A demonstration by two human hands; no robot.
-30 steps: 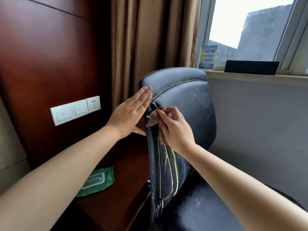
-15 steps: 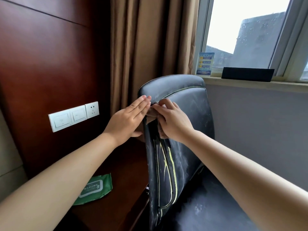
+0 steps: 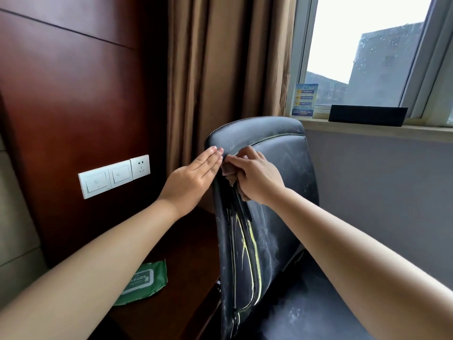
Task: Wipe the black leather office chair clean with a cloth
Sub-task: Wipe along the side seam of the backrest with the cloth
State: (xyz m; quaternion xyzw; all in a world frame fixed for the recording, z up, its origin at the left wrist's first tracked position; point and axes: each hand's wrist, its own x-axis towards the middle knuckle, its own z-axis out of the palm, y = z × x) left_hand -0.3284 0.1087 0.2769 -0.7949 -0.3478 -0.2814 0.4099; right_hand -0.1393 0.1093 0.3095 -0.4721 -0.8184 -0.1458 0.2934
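Both hands have climbed the edge of the black leather office chair (image 3: 282, 168) over the past second, from partway down the backrest's side to a spot just under the headrest seam. At that spot the right hand (image 3: 257, 177) curls its fingers around a bunched brownish cloth (image 3: 229, 170) and presses it against the left edge of the backrest, with only a crumpled part of the cloth showing beneath the fingers. On the other side of that edge the left hand (image 3: 193, 177) lies flat, fingers straight and together, its fingertips touching the leather and holding nothing. Seen from the person's own viewpoint, the chair stands at centre right, its backrest turned edge-on, with yellow-green piping running down the side and pale smears of dust across its front and seat. To the left, on the dark wooden tabletop (image 3: 186, 278), lies a green pack of wet wipes (image 3: 144, 280), well apart from the chair. A white switch and socket plate (image 3: 114, 175) is fixed to the red-brown wall panel (image 3: 73, 106) behind it. Brown curtains (image 3: 220, 57) hang in the far corner beside the window (image 3: 367, 50), where a small blue card (image 3: 304, 100) and a black rectangular object (image 3: 366, 115) rest on the sill.
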